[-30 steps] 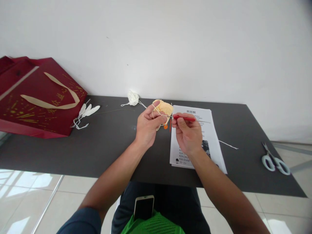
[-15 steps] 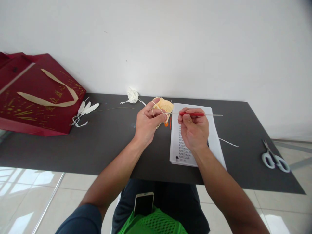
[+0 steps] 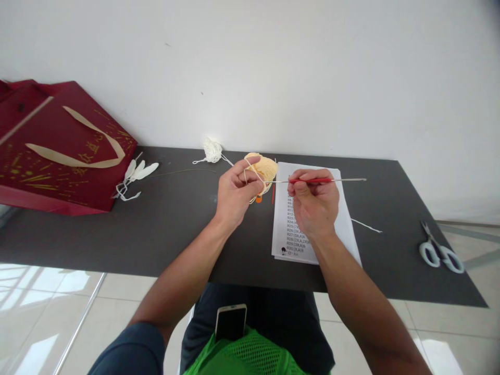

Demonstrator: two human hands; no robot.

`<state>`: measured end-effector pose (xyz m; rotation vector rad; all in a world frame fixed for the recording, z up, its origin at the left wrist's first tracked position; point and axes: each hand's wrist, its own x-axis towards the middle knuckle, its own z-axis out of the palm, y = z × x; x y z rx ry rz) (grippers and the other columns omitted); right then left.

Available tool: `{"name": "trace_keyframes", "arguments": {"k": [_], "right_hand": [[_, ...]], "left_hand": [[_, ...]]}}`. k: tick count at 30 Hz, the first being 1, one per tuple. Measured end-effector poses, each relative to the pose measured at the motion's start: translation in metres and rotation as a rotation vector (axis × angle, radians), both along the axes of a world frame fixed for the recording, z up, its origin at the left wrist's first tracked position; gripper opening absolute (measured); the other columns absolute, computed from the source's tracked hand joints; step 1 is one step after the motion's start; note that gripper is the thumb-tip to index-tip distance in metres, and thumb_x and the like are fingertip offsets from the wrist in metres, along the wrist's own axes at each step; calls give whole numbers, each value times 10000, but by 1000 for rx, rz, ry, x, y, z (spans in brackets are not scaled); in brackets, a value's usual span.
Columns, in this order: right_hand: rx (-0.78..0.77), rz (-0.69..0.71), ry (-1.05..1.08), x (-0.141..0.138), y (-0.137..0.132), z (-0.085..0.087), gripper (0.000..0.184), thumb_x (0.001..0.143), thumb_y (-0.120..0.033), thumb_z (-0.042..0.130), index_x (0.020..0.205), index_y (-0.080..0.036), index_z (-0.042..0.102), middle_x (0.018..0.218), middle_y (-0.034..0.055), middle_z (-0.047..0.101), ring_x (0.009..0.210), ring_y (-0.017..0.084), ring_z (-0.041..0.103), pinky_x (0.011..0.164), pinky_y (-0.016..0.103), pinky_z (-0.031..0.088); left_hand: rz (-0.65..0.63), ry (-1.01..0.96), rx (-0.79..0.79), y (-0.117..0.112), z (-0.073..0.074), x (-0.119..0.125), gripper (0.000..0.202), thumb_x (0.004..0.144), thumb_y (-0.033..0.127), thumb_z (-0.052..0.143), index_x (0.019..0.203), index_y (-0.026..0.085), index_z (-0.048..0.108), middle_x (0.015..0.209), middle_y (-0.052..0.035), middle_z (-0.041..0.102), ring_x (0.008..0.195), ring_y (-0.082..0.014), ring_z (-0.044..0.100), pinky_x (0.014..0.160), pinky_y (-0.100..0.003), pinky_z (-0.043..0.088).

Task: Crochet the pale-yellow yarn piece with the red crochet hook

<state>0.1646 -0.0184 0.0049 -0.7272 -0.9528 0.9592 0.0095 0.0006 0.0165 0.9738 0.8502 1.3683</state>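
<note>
My left hand [image 3: 235, 192] is closed around a pale yellow crocheted piece [image 3: 264, 167], with cream yarn looped over its fingers. My right hand [image 3: 314, 203] pinches a thin metal crochet hook with a red grip [image 3: 312, 180], held level, its tip pointing left into the yellow piece. Both hands hover above a dark table [image 3: 175, 229]. A small orange marker [image 3: 258, 198] dangles under the piece. The yarn runs back to a small white yarn bundle [image 3: 213, 150] by the wall.
A printed pattern sheet [image 3: 312, 213] lies under my right hand. A red gift bag [image 3: 58, 151] lies at the left, white feather-like pieces [image 3: 137, 174] beside it. Scissors with white handles [image 3: 439, 252] rest at the right edge. A phone [image 3: 231, 322] sits on my lap.
My right hand has drawn the hook to the right, away from the yellow piece, so more of the metal shaft shows. The left hand has kept its hold.
</note>
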Motion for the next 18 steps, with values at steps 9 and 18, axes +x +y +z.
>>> {"name": "trace_keyframes", "arguments": {"k": [9, 18], "right_hand": [[29, 21, -53, 2, -1, 1, 223, 777, -318, 847, 845, -261, 643, 838, -24, 723, 614, 95, 603, 556, 251, 506], [19, 113, -39, 2, -2, 0, 234, 775, -320, 852, 840, -256, 636, 825, -24, 715, 592, 88, 590, 519, 235, 515]], "left_hand": [[-104, 75, 25, 4, 3, -10, 431, 611, 73, 701, 1026, 186, 720, 643, 33, 678, 512, -83, 526, 493, -219, 381], [-270, 100, -2, 9, 2, -18, 372, 594, 51, 638, 938, 165, 722, 592, 11, 634, 500, -106, 517, 494, -238, 341]]}}
